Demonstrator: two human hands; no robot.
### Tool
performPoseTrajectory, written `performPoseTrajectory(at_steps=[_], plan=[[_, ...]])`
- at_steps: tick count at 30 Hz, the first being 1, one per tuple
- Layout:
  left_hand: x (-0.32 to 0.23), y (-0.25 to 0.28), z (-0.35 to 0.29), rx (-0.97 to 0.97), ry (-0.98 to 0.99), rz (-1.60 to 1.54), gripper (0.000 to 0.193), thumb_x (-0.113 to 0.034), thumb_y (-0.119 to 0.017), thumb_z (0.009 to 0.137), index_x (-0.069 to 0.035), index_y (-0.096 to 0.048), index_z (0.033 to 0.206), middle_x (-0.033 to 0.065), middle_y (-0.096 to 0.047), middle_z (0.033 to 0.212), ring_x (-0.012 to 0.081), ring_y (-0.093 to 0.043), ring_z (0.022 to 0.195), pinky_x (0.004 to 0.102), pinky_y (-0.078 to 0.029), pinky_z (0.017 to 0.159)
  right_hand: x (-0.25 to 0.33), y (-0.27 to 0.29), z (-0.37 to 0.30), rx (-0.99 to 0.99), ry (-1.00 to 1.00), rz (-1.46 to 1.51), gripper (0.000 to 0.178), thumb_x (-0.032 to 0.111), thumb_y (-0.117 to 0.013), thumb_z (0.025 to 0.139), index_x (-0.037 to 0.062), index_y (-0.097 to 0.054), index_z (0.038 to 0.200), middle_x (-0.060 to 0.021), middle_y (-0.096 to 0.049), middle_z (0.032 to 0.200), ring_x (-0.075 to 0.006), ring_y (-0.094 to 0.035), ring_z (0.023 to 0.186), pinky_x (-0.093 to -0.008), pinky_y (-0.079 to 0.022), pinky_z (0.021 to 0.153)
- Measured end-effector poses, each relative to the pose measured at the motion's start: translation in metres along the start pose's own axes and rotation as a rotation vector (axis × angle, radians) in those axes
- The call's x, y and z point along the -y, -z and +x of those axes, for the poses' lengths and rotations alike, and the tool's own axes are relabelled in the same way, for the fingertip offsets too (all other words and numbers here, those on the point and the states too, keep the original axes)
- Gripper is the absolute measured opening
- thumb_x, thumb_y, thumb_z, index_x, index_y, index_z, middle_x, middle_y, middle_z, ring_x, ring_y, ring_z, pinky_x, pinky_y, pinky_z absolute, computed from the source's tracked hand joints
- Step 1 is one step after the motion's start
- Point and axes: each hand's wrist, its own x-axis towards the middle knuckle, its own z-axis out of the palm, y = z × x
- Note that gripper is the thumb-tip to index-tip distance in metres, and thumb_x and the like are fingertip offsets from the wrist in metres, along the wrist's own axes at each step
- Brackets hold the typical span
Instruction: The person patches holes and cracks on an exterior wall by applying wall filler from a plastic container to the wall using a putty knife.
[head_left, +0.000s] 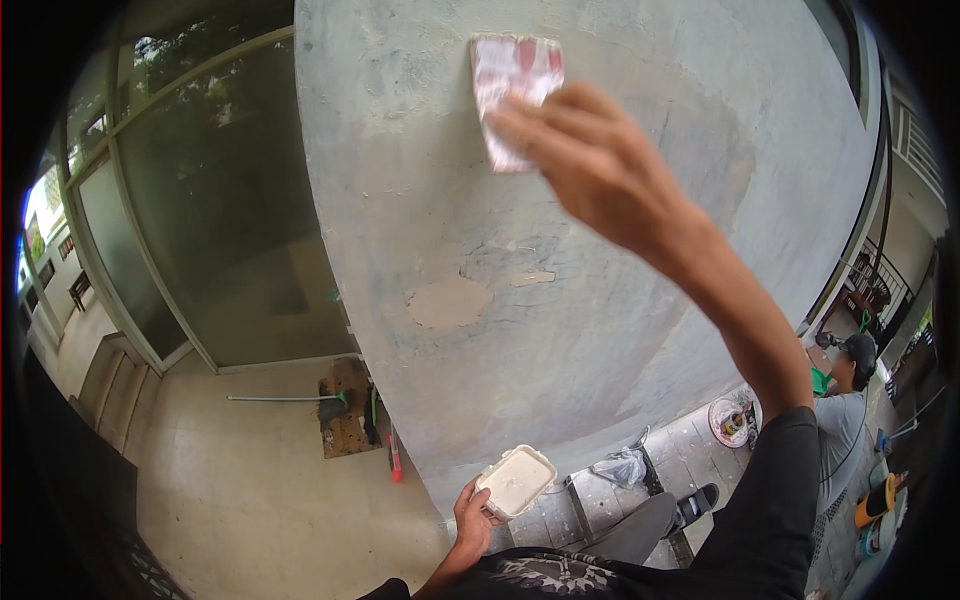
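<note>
My right hand (605,165) is raised against the upper wall, somewhat blurred, its fingers closed on a flat putty spreader (515,65) smeared white and pinkish red. The spreader's broad face lies close to the grey, patchily coated wall (420,200); whether its edge touches is hard to tell. Low down, my left hand (473,520) grips a small rectangular white tub (534,501) by its side. Pale cream filler (518,480) sits in the tub. Midway up the wall are a beige filled patch (448,302) and a smaller smear (533,279) beside it.
Left of the wall's edge stand glass panels (215,200). A broom (335,402) lies by a stained board (345,440) on the floor. At lower right are a plastic bag (622,467), a round splattered container (728,412), another person (842,420) and several buckets (875,500).
</note>
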Motion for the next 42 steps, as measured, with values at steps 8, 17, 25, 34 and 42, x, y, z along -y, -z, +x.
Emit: performPoseTrajectory(at_steps=[8,17,25,34,42], plan=[[-0.001,-0.001,-0.003,-0.008,-0.025,-0.011,0.055,-0.018,-0.056,0.092,-0.001,-0.038,0.141,0.0204,-0.058,0.125,0.0348,-0.066,0.103,0.0490,-0.060,0.078,0.040,0.033,-0.013,0.047,-0.085,0.182,0.024,-0.003,-0.068,0.079,-0.0005,-0.067,0.103,-0.0160,-0.071,0.091,-0.0214,-0.064,0.075,-0.0317,-0.053,0.066],[0.001,-0.002,0.000,-0.001,-0.038,-0.007,0.055,-0.019,-0.054,0.093,-0.001,-0.036,0.141,0.0208,-0.058,0.124,0.0353,-0.067,0.102,0.0493,-0.060,0.077,-0.023,0.030,0.021,-0.060,-0.041,0.036,0.016,-0.001,-0.069,0.082,-0.0003,-0.071,0.097,-0.0160,-0.073,0.091,-0.0260,-0.070,0.088,-0.0328,-0.058,0.074],[-0.005,-0.002,-0.001,0.010,-0.015,0.008,0.053,-0.018,-0.054,0.093,-0.001,-0.037,0.140,0.0201,-0.058,0.124,0.0342,-0.067,0.102,0.0487,-0.060,0.078,0.036,0.042,-0.014,0.164,-0.201,0.267,0.039,-0.006,-0.070,0.077,0.0042,-0.069,0.114,-0.0135,-0.073,0.100,-0.0238,-0.066,0.087,-0.0317,-0.056,0.070],[-0.005,-0.003,-0.002,-0.025,-0.037,-0.012,0.054,-0.017,-0.055,0.093,0.000,-0.037,0.141,0.0208,-0.058,0.124,0.0346,-0.067,0.101,0.0492,-0.060,0.076,0.029,-0.008,-0.015,0.105,-0.009,0.014,0.027,0.000,-0.066,0.080,-0.0031,-0.064,0.106,-0.0158,-0.071,0.099,-0.0219,-0.064,0.085,-0.0308,-0.056,0.073],[-0.003,-0.002,-0.001,-0.004,-0.036,-0.003,0.056,-0.018,-0.055,0.093,0.000,-0.035,0.141,0.0212,-0.057,0.125,0.0348,-0.066,0.102,0.0493,-0.060,0.076,0.031,0.040,-0.004,-0.008,-0.063,0.073,0.028,-0.001,-0.068,0.080,0.0005,-0.066,0.108,-0.0129,-0.072,0.089,-0.0238,-0.065,0.079,-0.0306,-0.055,0.074]])
